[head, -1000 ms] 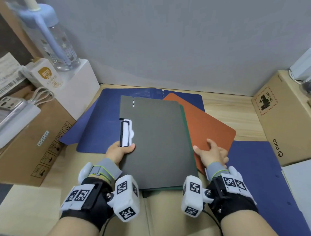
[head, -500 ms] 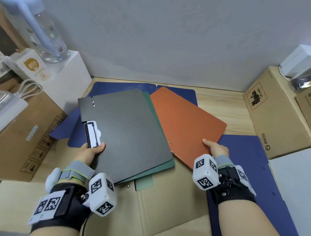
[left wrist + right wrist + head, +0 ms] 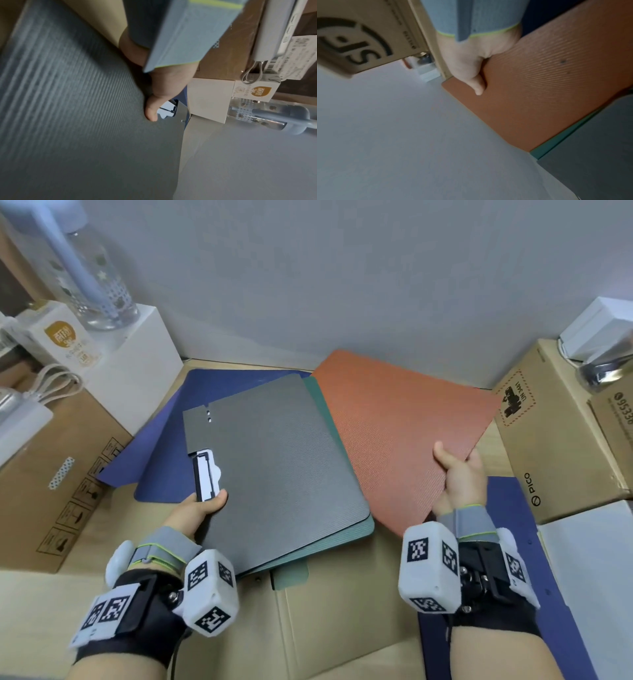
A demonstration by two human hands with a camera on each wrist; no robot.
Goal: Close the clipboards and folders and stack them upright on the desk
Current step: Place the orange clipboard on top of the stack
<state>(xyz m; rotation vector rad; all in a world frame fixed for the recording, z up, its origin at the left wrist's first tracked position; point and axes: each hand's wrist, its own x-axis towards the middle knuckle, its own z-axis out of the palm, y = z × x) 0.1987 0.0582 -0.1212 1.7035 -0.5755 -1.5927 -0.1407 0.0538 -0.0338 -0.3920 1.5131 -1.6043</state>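
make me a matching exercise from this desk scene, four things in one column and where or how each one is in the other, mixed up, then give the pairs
Things:
1. grey folder
2. orange folder
3. green folder
4. water bottle

Places or states:
A. standing on the white box at far left
B. gripped at its edge by the right hand
C. lying under the grey one, only its edges showing
D. held by the left hand beside its white clip

Pairs: 1-D, 2-B, 3-C, 4-A
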